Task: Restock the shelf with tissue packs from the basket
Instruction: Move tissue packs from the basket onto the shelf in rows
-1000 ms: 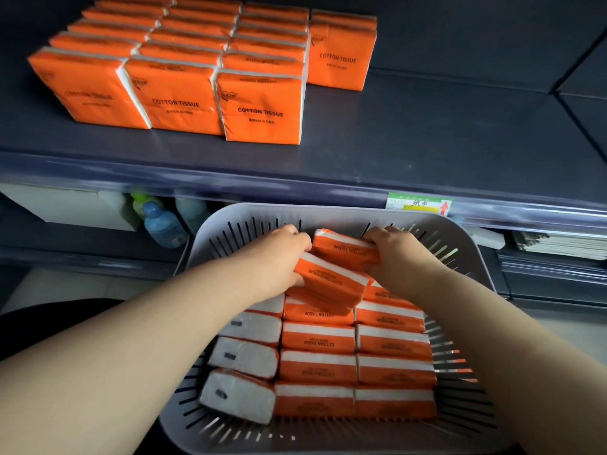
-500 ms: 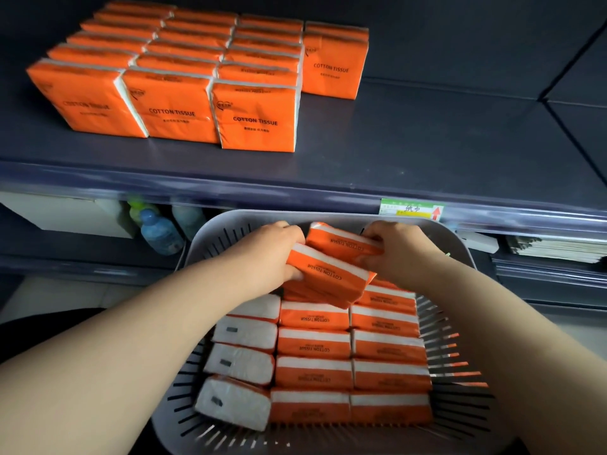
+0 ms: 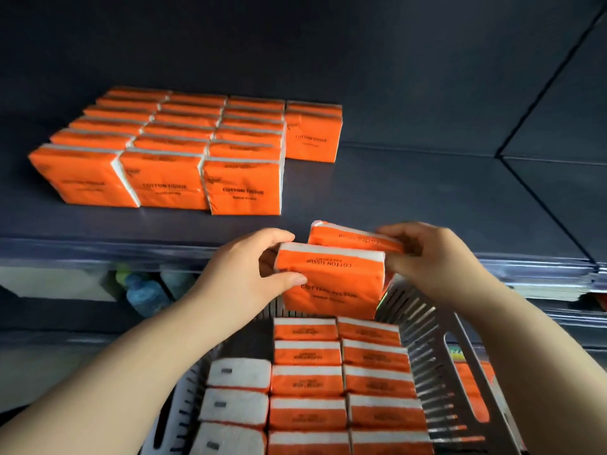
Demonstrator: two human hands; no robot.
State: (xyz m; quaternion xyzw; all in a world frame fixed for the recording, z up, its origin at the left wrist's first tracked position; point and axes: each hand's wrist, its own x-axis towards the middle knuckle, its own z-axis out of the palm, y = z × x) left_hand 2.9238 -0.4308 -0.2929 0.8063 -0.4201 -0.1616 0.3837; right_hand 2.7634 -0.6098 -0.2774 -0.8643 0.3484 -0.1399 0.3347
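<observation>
Gripping two tissue packs (image 3: 330,284) by their short ends over the basket (image 3: 422,326), the left hand (image 3: 243,274) and right hand (image 3: 423,257) curl around them; they seem light, soft, a little slippery.

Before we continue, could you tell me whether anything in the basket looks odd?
Only the left column in the grey slatted plastic basket: those tissue packs show white faces, while the neighbouring orange packs show printed, striped sides.

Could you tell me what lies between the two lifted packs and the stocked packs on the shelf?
Nothing: the head view shows only bare shelf between lifted packs and stocked packs.
</observation>
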